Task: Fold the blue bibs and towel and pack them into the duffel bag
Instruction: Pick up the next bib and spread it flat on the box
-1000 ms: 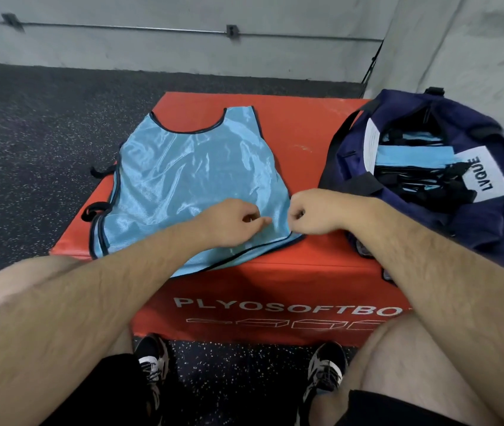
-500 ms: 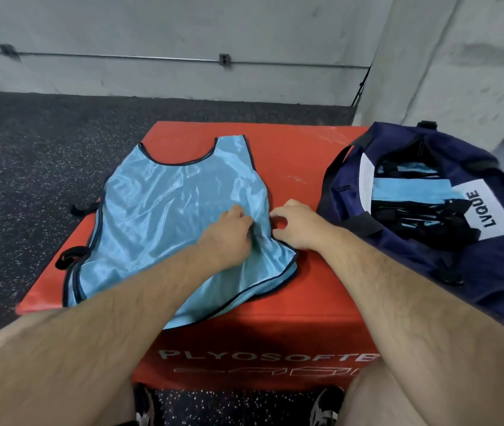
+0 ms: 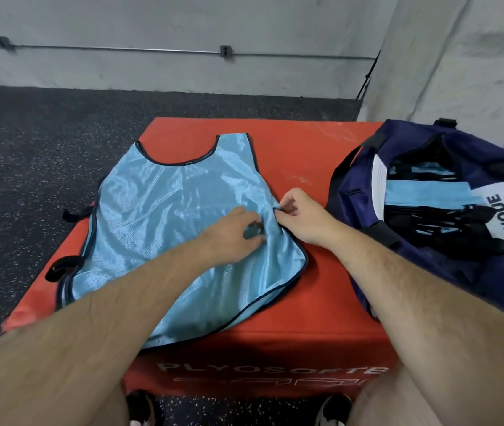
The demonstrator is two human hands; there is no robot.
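A shiny light-blue bib (image 3: 164,216) with dark trim lies flat on the red plyo box (image 3: 300,149), neck opening toward the far side. My left hand (image 3: 232,235) rests on the bib near its right side, fingers curled and bunching the fabric. My right hand (image 3: 298,215) pinches the bib's right edge. An open navy duffel bag (image 3: 404,149) stands on the box's right side, with folded light-blue fabric (image 3: 426,195) and black straps inside.
Dark speckled rubber floor (image 3: 29,149) surrounds the box. A grey concrete wall with a thin pipe runs along the back, and a concrete pillar (image 3: 460,72) stands behind the bag. My knees and shoes show at the bottom edge.
Both hands moved from the bib's lower right corner up along its right edge. The camera tilted upward, showing more wall.
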